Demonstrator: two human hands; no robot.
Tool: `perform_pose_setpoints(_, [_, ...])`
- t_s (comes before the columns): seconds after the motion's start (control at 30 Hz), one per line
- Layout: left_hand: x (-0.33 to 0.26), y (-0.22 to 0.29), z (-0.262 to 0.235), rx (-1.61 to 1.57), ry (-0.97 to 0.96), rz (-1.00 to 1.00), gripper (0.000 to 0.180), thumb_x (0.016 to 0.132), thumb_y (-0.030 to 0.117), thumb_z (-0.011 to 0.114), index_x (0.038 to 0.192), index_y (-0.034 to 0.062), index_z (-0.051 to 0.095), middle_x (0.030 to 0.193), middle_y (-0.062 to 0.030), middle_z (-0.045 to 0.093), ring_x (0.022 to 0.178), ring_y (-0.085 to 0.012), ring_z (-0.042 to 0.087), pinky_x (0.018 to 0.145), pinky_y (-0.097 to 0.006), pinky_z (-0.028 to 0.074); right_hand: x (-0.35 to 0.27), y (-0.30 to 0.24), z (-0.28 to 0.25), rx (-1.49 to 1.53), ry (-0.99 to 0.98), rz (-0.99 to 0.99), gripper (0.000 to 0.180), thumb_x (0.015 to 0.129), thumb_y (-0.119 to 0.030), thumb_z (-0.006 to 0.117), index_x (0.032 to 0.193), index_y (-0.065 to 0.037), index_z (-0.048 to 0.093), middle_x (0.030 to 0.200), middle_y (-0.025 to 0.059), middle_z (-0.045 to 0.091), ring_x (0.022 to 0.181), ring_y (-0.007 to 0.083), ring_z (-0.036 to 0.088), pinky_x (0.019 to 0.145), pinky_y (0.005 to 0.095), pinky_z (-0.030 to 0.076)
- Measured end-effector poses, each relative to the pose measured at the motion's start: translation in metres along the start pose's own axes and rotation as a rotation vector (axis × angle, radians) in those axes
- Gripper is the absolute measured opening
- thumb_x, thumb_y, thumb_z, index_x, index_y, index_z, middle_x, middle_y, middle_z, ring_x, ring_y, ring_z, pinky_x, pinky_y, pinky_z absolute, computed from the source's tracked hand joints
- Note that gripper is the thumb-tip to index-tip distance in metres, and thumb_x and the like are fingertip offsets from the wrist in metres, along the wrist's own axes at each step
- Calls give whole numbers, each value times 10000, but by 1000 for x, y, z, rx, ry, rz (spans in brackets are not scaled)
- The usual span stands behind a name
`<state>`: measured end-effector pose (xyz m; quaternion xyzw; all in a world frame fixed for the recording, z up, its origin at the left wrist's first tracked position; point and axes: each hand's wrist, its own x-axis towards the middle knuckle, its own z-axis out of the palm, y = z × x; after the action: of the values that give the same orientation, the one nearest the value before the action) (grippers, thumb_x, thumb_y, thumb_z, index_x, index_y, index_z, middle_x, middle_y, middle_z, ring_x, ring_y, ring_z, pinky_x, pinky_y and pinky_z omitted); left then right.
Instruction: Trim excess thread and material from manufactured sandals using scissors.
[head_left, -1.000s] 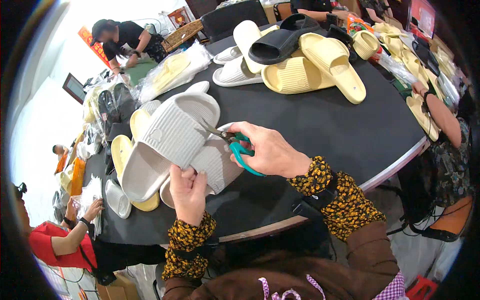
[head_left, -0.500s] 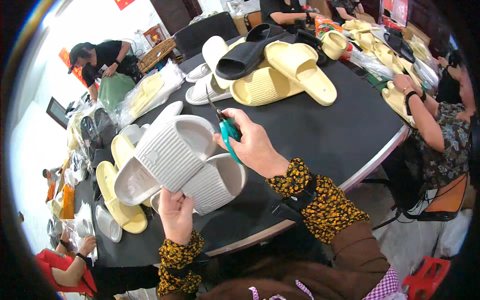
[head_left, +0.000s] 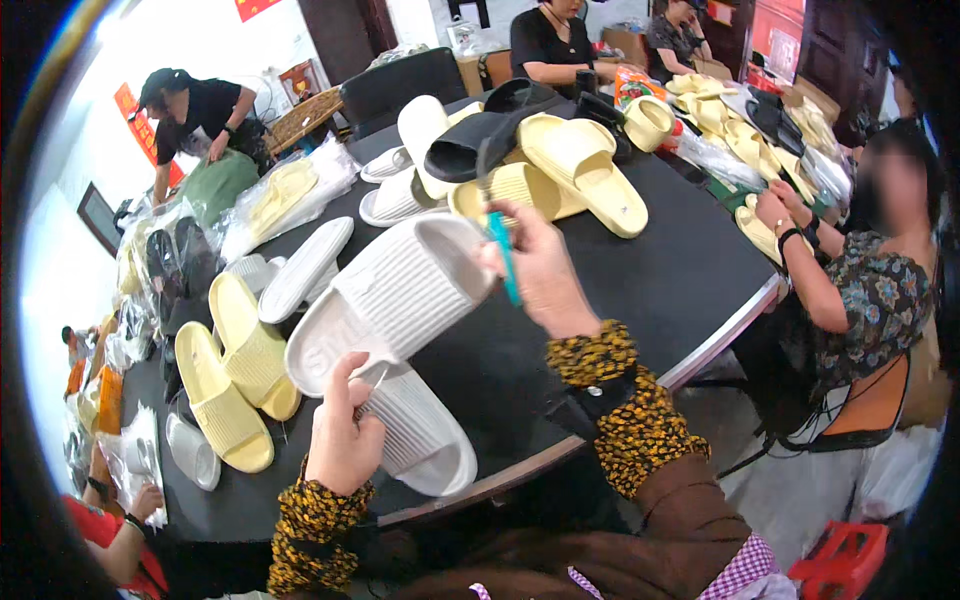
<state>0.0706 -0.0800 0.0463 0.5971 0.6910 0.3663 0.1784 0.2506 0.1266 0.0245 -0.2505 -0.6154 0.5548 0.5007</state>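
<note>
My right hand (head_left: 545, 270) holds scissors (head_left: 503, 258) with teal handles, their blades blurred and pointing up. Its fingertips also touch the toe end of a light grey slide slipper (head_left: 405, 290), which is tilted over the table. Below it, a second grey slipper (head_left: 422, 440) lies near the table's front edge. My left hand (head_left: 345, 430) is at the heel of the upper slipper, fingers bent and closed. A thin pale loop (head_left: 380, 372) shows beside these fingers; whether they grip it is hard to make out.
Yellow slippers (head_left: 225, 400) and more grey ones (head_left: 307, 268) lie left on the black table (head_left: 640, 290). A pile of yellow, black and grey slippers (head_left: 585, 165) stands at the back. Bagged slippers (head_left: 285, 200) lie far left. Several people work around the table.
The upper slipper has shifted right and down, and the lower one has swung down toward the table edge. My right hand has moved right with the scissors; my left has moved down a little.
</note>
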Motion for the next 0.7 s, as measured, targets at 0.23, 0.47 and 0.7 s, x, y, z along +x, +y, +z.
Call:
perform_pose_setpoints(0.23, [-4, 6, -15, 454, -79, 453, 243, 631, -23, 550, 855, 67, 580, 819, -82, 573, 880, -267, 530, 833, -374, 388, -5, -28, -61, -5, 73, 1, 504, 688, -112, 678, 1155, -19, 513, 916, 38, 564, 805, 108, 572, 673, 215, 474])
perform_pose_setpoints(0.47, [-20, -32, -18, 535, -9, 528, 340, 669, 19, 604, 1004, 67, 563, 1205, -126, 487, 1140, -334, 434, 952, -434, 352, -11, -31, -81, -197, 72, -57, 494, 709, -85, 639, 1182, -27, 509, 872, 77, 602, 710, 112, 570, 582, 217, 456])
perform_pose_setpoints(0.7, [-57, -66, -28, 428, -196, 33, 797, 708, 377, 714, 1337, 82, 322, 1368, -285, 290, 1241, -418, 340, 1009, -466, 292, 5, -19, -74, -373, -3, 152, 446, 721, -101, 620, 1146, -28, 506, 820, 64, 605, 571, 82, 549, 365, 198, 390])
